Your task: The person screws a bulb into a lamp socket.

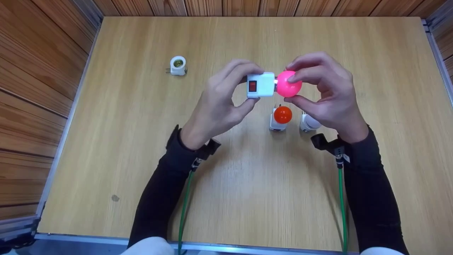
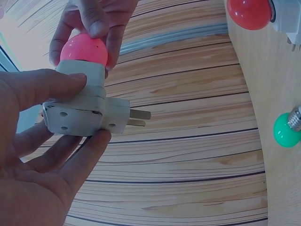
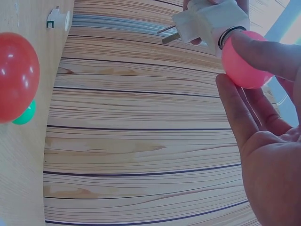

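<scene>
My left hand [image 1: 221, 95] grips a white plug-in lamp socket [image 1: 263, 90] with a red rocker switch [image 1: 252, 85] on its face. In the left wrist view the socket's two metal prongs [image 2: 138, 118] stick out sideways. The fingertips and thumb of my right hand [image 1: 327, 90] pinch a round pink bulb [image 1: 288, 88]. Its metal screw base [image 3: 231, 35] is at the socket's mouth, with a strip of metal showing between bulb and socket. Both are held up above the table.
On the wooden table [image 1: 141, 159], an orange-red bulb [image 1: 283, 115] sits in another white socket [image 1: 277, 126]. A further white socket [image 1: 308, 123] lies partly behind my right hand. One more socket [image 1: 178, 66] stands at the back left. A green bulb [image 2: 286, 131] appears in the wrist views.
</scene>
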{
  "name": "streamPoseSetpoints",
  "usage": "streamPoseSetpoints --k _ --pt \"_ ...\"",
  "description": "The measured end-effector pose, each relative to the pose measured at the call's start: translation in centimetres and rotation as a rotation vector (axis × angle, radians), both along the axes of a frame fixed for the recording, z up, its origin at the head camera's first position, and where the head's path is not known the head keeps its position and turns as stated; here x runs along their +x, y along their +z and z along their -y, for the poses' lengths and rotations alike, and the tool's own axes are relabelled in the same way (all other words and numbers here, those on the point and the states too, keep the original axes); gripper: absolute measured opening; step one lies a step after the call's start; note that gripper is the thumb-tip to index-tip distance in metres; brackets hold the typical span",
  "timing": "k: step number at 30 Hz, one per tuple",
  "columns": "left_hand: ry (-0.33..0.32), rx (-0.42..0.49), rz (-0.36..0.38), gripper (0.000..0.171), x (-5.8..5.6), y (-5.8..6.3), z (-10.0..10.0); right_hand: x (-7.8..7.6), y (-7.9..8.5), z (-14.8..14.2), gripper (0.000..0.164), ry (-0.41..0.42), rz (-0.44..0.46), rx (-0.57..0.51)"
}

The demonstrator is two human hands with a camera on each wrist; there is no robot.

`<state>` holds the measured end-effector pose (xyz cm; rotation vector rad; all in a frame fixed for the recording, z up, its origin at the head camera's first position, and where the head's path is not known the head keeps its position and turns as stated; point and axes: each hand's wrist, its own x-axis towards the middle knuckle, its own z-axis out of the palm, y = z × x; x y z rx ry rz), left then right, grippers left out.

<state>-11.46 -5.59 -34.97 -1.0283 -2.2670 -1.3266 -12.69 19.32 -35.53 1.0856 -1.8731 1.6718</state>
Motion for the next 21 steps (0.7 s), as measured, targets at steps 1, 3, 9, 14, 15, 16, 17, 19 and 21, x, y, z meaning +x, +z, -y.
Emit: streamPoseSetpoints --k 1,3,9,14,15,16,17,19,21 --pt "-0.001 0.001 0.000 0.037 0.03 -0.07 0.01 0.02 -0.07 0.01 0.030 0.002 0.001 -0.001" --pt "-0.002 0.000 0.001 0.036 0.07 -0.15 0.02 0.04 -0.17 0.01 0.031 0.007 0.006 -0.003" --pt "0.009 -0.033 -0.010 0.037 0.05 -0.14 0.02 0.15 -0.35 -0.05 0.039 0.015 0.040 -0.011" --pt "0.018 -0.049 -0.013 0.038 0.10 -0.19 0.06 0.37 -0.28 -0.05 0.049 -0.011 0.075 0.016" --pt "0.019 -0.050 -0.013 0.038 0.09 -0.17 0.05 0.39 -0.22 -0.06 0.050 -0.016 0.082 0.019" --pt "0.020 -0.048 -0.013 0.038 0.08 -0.15 0.06 0.37 -0.15 -0.06 0.050 -0.020 0.085 0.022" --pt "0.020 -0.047 -0.013 0.038 0.09 -0.14 0.06 0.34 -0.09 -0.08 0.051 -0.023 0.087 0.028" --pt "0.020 -0.047 -0.014 0.038 0.08 -0.10 0.08 0.32 -0.02 -0.11 0.052 -0.025 0.091 0.032" --pt "0.020 -0.048 -0.018 0.038 0.05 -0.04 0.09 0.30 0.02 -0.12 0.052 -0.026 0.091 0.034"
